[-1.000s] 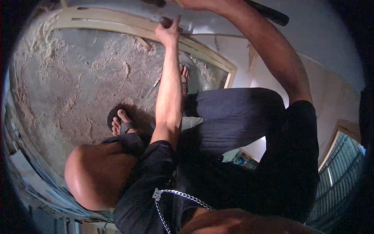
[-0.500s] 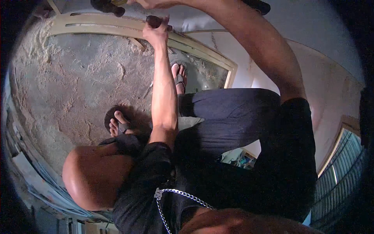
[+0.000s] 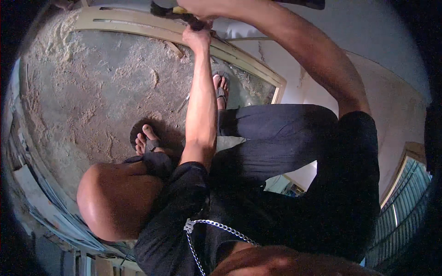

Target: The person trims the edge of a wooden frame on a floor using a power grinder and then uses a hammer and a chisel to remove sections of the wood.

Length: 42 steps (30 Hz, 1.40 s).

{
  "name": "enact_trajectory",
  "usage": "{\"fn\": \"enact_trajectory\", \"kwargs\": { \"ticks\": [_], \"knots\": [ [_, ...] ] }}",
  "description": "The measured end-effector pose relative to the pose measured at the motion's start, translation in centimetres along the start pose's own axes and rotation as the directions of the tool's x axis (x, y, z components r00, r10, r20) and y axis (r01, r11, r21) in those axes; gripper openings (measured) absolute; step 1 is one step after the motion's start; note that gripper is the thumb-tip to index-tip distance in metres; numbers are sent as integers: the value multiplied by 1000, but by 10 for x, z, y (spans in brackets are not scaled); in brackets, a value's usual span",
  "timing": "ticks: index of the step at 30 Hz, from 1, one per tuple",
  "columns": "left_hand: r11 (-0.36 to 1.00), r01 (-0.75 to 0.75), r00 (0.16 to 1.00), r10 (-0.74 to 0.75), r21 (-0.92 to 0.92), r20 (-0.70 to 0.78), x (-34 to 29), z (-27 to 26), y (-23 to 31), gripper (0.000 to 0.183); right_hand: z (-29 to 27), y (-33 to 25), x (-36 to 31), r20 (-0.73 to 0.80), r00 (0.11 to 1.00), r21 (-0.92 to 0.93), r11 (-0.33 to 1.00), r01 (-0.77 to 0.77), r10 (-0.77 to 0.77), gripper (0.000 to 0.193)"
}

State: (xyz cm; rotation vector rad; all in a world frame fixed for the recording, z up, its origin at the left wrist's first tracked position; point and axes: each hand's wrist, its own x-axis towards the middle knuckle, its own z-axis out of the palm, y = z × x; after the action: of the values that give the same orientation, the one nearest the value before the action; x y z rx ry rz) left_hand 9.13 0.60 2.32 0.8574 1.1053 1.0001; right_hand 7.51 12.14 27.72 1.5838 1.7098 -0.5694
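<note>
A pale wooden frame with long slots lies across the top of the view. My left hand is closed at its near edge around a short dark handle, likely a chisel's. The blade is hidden behind the fist. From the upper right, my right arm reaches over, its hand closed on a hammer with a dark head and a yellowish patch. The hammer's head is right at the top of the dark handle; whether they touch I cannot tell. The picture's upper edge cuts off part of my right hand.
Sawdust and shavings litter the concrete floor. A small wood strip lies against the frame. My sandalled feet are below it. Long strips lie at the left, and a barred window is at the right.
My right hand has swung the hammer rightward and down to the handle in my left hand. The whole view has shifted slightly; my left hand keeps its grip on the frame's edge.
</note>
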Motion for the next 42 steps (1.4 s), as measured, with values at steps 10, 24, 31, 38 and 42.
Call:
{"fn": "enact_trajectory", "kwargs": {
  "ticks": [10, 24, 31, 38, 42],
  "knots": [
    [985, 109, 985, -89, 136, -145, -4, 4, 18, 29, 2, -8, 18, 23, 998, -8, 999, -53, 53, 26],
    [968, 141, 984, -114, 206, -141, -5, -4, 39, 26, -24, -25, 22, 141, 984, -161, 983, -84, 107, 29],
    [968, 111, 992, -95, 224, -84, -4, -4, 34, 25, -5, -11, 37, 76, 992, -183, 979, -90, 105, 26],
    [977, 123, 991, -111, 176, -76, -13, -1, 48, 22, -2, -6, 37, 221, 973, -241, 971, -14, 69, 20],
    [961, 236, 971, -229, 144, -64, -2, -10, 60, 22, -11, -3, 22, -63, 995, -45, 996, 78, -81, 22]
  ]
}}
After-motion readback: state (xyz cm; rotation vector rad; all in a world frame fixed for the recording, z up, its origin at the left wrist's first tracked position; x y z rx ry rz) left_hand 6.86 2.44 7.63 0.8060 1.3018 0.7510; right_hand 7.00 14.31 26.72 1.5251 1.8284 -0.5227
